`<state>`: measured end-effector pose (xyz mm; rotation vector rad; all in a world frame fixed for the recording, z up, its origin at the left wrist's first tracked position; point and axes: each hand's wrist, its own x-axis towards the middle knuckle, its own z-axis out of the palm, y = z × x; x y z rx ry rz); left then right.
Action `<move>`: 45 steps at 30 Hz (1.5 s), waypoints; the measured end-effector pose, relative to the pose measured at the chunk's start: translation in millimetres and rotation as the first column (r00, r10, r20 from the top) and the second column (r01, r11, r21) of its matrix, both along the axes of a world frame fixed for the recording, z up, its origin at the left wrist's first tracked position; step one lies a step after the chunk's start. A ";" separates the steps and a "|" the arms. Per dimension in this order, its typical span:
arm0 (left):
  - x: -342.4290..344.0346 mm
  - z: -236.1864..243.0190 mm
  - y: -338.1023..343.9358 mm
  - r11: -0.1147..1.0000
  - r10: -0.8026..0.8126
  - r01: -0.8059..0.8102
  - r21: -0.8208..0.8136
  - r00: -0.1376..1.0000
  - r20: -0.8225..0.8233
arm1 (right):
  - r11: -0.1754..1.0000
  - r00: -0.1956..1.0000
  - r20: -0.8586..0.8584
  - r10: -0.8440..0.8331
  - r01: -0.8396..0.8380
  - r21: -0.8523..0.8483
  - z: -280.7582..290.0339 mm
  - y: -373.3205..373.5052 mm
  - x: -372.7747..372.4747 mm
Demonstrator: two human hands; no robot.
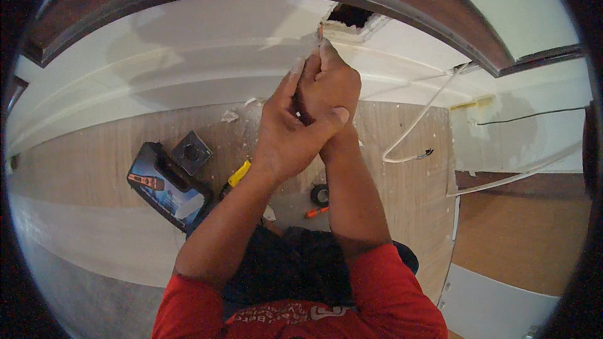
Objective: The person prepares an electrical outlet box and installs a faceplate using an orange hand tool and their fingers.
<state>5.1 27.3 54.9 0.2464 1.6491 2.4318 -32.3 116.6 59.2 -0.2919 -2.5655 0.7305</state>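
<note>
Orange-tipped wire (320,30) sticks up from both hands' closed fingers (326,56), just below the wall hole (352,17).

The left hand (286,132) is overlapping the right hand (330,88), hiding most of the right palm and whatever the fingers are pinching. A thin reddish tip (320,30), possibly a wire end, is showing too small to identify. The ragged dark wall opening (352,17) is revealing no interior detail. The yellow-handled tool (239,174) is lying partly hidden behind the left forearm, and the lower edge is cutting off the red sleeves (402,295).
</note>
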 end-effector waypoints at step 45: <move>-6.1 -1.0 -3.5 0.999 -0.036 0.037 0.021 0.998 -0.060 | 0.999 1.000 0.012 0.002 -0.002 -0.036 5.4 -0.3 0.2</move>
